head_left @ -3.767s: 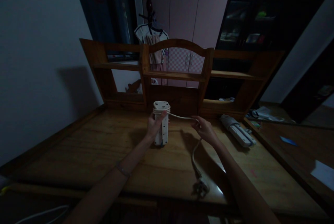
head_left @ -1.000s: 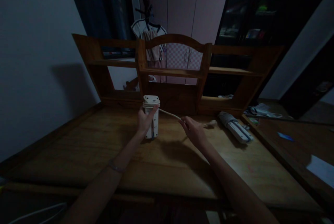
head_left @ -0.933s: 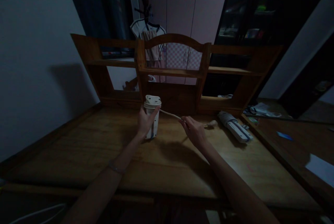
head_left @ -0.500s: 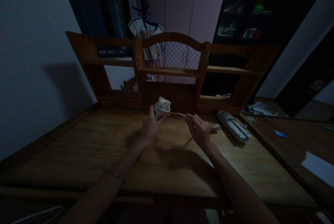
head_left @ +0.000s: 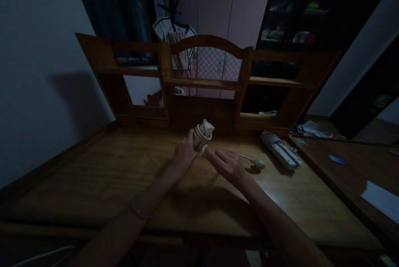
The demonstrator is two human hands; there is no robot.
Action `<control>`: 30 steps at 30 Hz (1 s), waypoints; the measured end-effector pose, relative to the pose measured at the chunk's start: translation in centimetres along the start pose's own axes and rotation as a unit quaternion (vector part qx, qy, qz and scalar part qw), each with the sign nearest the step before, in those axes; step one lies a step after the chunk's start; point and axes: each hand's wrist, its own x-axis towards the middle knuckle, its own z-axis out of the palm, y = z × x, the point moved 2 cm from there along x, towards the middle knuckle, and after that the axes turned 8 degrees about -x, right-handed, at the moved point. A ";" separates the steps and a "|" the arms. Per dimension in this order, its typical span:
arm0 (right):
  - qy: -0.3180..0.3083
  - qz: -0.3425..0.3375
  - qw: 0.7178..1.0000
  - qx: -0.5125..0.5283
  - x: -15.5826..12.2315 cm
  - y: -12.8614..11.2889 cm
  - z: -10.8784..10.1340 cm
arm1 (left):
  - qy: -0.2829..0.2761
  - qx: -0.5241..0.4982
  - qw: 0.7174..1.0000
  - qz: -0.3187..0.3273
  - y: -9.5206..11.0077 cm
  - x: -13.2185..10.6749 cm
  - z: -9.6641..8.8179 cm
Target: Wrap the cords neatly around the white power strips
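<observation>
My left hand is closed round a white power strip, held tilted up over the desk with several turns of its cord wound about it. Only the strip's upper end shows; my fingers cover the rest. Close beside it, my right hand pinches the loose stretch of the same cord near the strip's underside. From that hand the cord runs right to a white plug, just above or on the desktop; I cannot tell which.
A second white power strip wrapped in cord lies at the desk's right. Behind stands a wooden shelf unit. On the lower surface at right are a blue card and white paper. The wall bounds the left.
The held power strip has shifted slightly right and tilted. My right hand has moved left and down, close to my left hand, bringing the cord round beneath the strip. The plug shows more fully.
</observation>
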 end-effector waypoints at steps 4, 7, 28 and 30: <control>0.025 0.017 1.000 0.005 0.1 0.3 -0.4 | -0.063 0.046 0.993 0.090 1.1 -1.4 0.8; 0.054 0.068 0.996 -0.002 0.0 1.5 -0.7 | -0.099 0.102 0.980 0.141 1.2 -2.0 1.7; -0.014 0.307 0.917 0.256 -0.2 5.3 -0.5 | -0.083 0.167 0.879 0.439 3.2 -2.8 2.2; -0.034 0.334 0.891 0.306 -0.2 5.9 -0.4 | -0.081 0.166 0.876 0.446 3.4 -3.0 2.1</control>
